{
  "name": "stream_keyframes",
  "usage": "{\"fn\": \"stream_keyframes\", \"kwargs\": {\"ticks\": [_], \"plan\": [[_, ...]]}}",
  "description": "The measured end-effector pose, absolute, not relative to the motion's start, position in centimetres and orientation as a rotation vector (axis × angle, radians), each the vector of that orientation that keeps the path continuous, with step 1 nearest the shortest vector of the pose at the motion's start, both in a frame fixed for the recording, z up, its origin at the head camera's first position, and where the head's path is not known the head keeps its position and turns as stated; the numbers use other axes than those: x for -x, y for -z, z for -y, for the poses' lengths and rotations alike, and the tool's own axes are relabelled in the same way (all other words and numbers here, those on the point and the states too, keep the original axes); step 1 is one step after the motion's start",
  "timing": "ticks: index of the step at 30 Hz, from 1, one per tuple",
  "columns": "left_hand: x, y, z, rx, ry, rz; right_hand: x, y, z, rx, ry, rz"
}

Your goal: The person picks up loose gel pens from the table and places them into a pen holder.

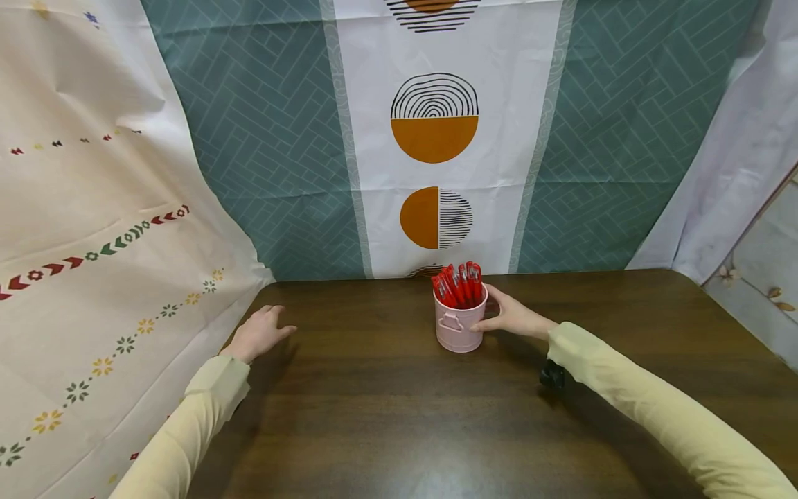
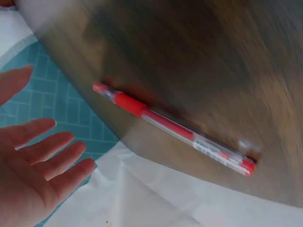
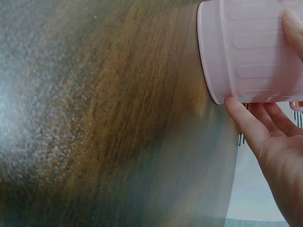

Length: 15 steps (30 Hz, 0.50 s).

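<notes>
A small pink bucket stands upright on the table towards its far edge, filled with several red pens. My right hand grips its right side, thumb at the front and fingers round the back. In the right wrist view the thumb and fingers touch the bucket's wall. My left hand hovers at the table's left edge, fingers spread and holding nothing. Beside it in the left wrist view, a single red gel pen lies on the wood; the head view does not show this pen.
The dark brown wooden table has rounded corners. A patterned teal and white cloth hangs behind it, and a cream cloth with printed flowers hangs along the left. A white curtain is at the right.
</notes>
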<state>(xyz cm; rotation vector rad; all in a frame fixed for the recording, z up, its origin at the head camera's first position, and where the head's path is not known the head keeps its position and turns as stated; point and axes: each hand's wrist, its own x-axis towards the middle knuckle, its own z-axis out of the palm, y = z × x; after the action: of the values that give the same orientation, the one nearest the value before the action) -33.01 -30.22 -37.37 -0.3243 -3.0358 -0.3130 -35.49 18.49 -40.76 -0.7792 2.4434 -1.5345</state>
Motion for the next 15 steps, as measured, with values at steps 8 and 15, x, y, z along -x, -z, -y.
{"fn": "stream_keyframes", "kwargs": {"ticks": [8,15], "plan": [[33.4,38.2,31.2,0.294,0.347,3.123,35.4,40.6,-18.4,0.76,1.532,-2.447],[33.3,39.3,31.8,0.354,0.344,3.168,35.2,40.8,-18.3,0.74,1.516,-2.456]]}}
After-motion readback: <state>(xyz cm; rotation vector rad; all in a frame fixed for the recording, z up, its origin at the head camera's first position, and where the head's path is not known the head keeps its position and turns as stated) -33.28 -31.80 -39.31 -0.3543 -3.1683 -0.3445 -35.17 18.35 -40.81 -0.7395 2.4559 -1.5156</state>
